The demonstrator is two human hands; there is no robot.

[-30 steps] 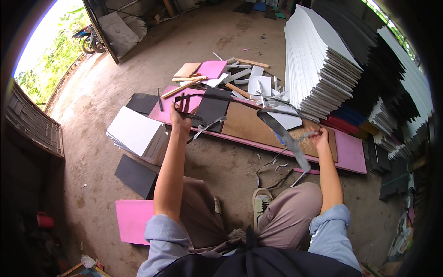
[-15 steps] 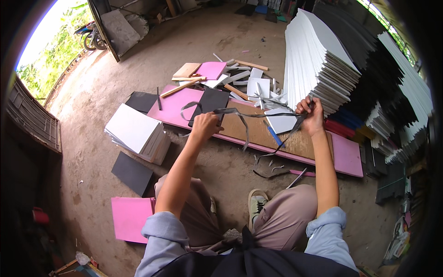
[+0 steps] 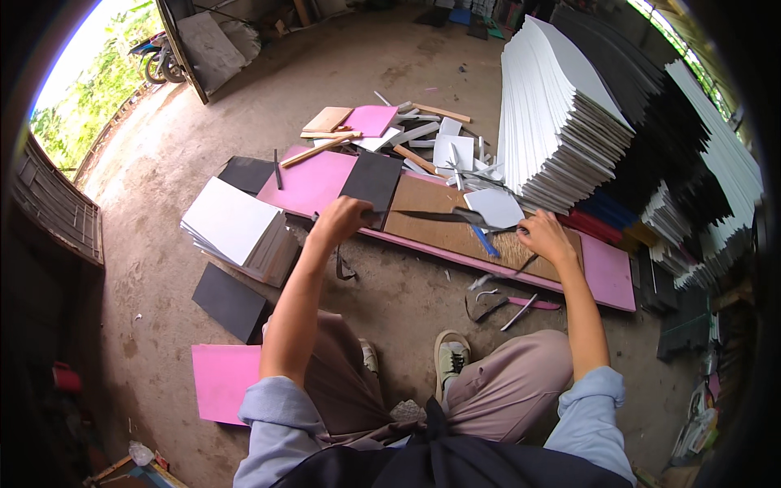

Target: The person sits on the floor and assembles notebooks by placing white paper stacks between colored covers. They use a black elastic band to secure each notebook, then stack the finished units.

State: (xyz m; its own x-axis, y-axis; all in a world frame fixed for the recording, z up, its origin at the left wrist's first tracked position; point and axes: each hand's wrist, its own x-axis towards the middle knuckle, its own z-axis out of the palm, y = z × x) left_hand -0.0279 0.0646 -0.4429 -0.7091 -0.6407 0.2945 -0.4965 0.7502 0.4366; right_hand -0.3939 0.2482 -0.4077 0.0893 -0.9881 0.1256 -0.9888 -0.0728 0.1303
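Two hands point(image 3: 344, 218), strip point(image 3: 431, 216) between, scraps point(image 3: 454, 151) beyond, white stack point(image 3: 557, 122)

Rough workshop, bare brown floor point(image 3: 268, 122), tall stack of white sheets point(image 3: 561, 134), heap of offcuts point(image 3: 454, 151)

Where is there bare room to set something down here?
Bare floor spreads beyond the scrap pile, left of the tall white stack; a smaller patch lies between the brown board and the shoes. The pink sheet's right end looks free too. Crowded: the scrap pile, and above the board, where the left hand and right hand hold dark strips.
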